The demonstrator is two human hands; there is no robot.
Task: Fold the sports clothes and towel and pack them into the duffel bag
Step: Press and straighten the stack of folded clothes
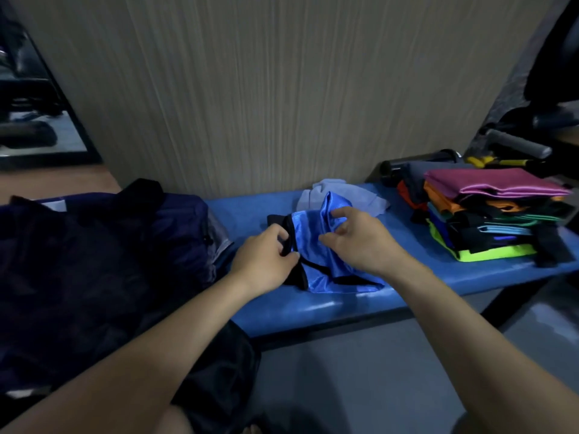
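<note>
A shiny blue sports garment with black trim (316, 245) lies crumpled on the blue padded bench (313, 305). My left hand (266, 261) pinches its black edge at the left. My right hand (354, 239) pinches a fold of the blue fabric near its top. Behind the garment lies a pale grey-blue towel (344, 195), loosely bunched. A dark purple duffel bag (94, 261) sits on the bench's left end. A stack of folded clothes (488, 214) in pink, orange, black, blue and neon green stands at the right end.
A beige panel wall (282, 89) rises right behind the bench. Dark gym equipment with a grey bar (517, 142) stands at the far right behind the stack. A mirror (31, 104) is at the far left. Grey floor (360, 371) lies in front of the bench.
</note>
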